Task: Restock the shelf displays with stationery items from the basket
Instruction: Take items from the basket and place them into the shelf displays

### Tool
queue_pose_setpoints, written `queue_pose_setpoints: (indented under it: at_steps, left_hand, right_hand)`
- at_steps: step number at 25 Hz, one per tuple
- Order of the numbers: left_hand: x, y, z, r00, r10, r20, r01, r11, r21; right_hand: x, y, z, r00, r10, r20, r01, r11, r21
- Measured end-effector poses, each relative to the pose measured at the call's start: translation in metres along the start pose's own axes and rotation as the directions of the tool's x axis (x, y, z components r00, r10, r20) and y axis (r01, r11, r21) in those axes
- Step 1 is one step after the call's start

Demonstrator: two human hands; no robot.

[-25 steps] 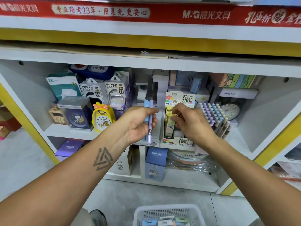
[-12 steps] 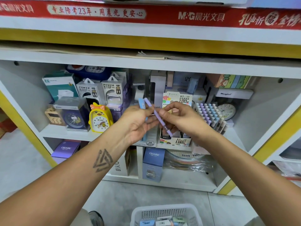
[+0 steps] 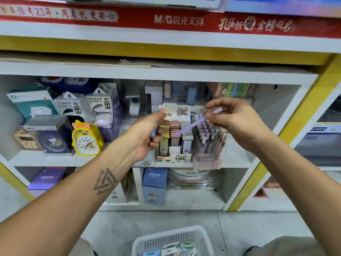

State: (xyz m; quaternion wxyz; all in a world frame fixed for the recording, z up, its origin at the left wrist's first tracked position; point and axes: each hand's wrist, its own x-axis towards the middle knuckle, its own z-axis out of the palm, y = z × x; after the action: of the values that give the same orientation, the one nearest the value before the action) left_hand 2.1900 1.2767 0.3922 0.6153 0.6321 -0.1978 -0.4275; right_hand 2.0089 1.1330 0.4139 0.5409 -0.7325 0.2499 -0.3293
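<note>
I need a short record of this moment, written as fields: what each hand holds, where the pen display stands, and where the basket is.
right hand: pinches a purple pen, tilted, above the pen display
left hand: fingers curled round a small blue item, mostly hidden
pen display: on the shelf, right of the lead refill box, full of upright pastel pens
basket: white, on the floor below, holding small packs

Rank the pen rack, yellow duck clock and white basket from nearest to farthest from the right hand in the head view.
1. Pen rack: just below the right hand.
2. Yellow duck clock: far left on the same shelf.
3. White basket: down on the floor.
</note>
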Motion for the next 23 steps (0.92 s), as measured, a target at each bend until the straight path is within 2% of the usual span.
queue_pose_setpoints:
  at_steps: [2,4,7,10,14,17,20,23]
  left_hand:
    - [-0.002,-0.003,0.012,0.989,-0.055,0.136,0.059,0.998,-0.023]
    - [-0.002,-0.009,0.024,0.977,-0.07,0.2,0.08,0.996,-0.042]
    - [0.0,-0.02,0.04,0.983,-0.042,0.181,0.058,0.995,-0.085]
    - [0.002,-0.027,0.049,0.991,0.009,0.131,0.001,0.997,-0.071]
    - [0.004,-0.031,0.054,0.994,0.012,0.11,0.001,0.993,-0.117]
    - [0.004,-0.032,0.055,0.994,-0.007,0.113,0.021,0.992,-0.122]
    - [0.003,-0.032,0.052,0.991,-0.035,0.132,0.056,0.986,-0.157]
    - [0.002,-0.03,0.049,0.989,-0.039,0.145,0.067,0.979,-0.194]
  right_hand:
    - [-0.006,0.002,-0.012,1.0,-0.016,-0.026,0.016,1.0,0.015]
    - [-0.008,0.005,-0.023,0.993,-0.07,-0.092,0.064,0.996,-0.065]
    - [-0.011,0.01,-0.034,0.964,-0.251,-0.087,0.196,0.893,-0.405]
    - [-0.02,0.02,-0.028,0.95,-0.307,0.058,0.279,0.749,-0.6]
    - [-0.022,0.039,-0.018,0.949,-0.225,0.222,0.316,0.688,-0.653]
    - [-0.023,0.047,-0.015,0.937,-0.23,0.264,0.35,0.621,-0.701]
    - [-0.022,0.047,-0.018,0.944,-0.231,0.235,0.329,0.665,-0.67]
    - [-0.023,0.049,-0.017,0.924,-0.263,0.279,0.383,0.667,-0.639]
